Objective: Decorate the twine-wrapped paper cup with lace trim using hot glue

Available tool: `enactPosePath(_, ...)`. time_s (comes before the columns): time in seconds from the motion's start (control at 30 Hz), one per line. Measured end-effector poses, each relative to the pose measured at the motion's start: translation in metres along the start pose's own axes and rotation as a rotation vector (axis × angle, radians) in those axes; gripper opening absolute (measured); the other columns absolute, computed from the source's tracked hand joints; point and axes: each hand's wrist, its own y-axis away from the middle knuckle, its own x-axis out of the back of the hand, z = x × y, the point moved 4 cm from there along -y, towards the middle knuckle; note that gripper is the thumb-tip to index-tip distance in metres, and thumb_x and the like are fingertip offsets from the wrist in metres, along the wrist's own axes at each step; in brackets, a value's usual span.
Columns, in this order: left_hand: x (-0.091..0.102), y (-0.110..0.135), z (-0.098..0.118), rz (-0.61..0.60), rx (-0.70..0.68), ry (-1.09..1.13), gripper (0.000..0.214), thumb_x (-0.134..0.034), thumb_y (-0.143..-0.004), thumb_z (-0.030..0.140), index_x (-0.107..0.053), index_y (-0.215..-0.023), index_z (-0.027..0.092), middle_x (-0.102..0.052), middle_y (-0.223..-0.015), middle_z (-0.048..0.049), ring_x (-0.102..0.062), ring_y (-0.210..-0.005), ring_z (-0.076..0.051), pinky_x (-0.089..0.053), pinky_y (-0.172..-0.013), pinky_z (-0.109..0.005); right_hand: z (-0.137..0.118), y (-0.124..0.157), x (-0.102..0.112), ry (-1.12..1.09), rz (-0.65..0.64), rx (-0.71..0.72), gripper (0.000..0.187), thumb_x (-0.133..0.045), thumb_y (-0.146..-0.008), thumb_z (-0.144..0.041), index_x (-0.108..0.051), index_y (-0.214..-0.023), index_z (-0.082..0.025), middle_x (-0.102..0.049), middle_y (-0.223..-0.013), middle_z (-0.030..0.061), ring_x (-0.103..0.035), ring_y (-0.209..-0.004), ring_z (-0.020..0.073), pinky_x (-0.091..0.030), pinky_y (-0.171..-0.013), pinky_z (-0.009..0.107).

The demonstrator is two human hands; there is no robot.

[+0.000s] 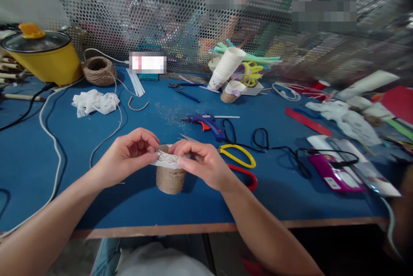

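A person's left hand (pixel 130 155) and right hand (pixel 208 163), fingertips pinched narrow, hold white lace trim (pixel 167 159) along the rim of a twine-wrapped cup (pixel 170 182) near the front of a blue surface (pixel 274 203).

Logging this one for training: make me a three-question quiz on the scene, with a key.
1. True or false: the left hand and right hand both touch the lace at the rim of the cup.
2. Which lies nearest the pot?
A) glue gun
B) twine
C) scissors
3. Fill in: the pot's body is ____.

Key: 1 true; 2 B; 3 yellow.
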Motion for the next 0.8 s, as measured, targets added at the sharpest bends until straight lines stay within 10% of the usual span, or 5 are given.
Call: enactPosePath(0.8,0.001,0.004,0.01,-0.094,0.038,-0.117,0.014,-0.071,-0.071,0.015,-0.067,-0.084,0.014,-0.066,-0.077,-0.0036,-0.058,-0.07,-0.013,-0.048,-0.066,-0.023,-0.001,0.0,-0.001,-0.208,-0.072,-0.067,0.008,-0.063,-0.074,-0.023,-0.061,-0.07,-0.017,-0.063,-0.083,0.0042,-0.057,-0.081,0.0165,-0.043,-0.074,0.031)
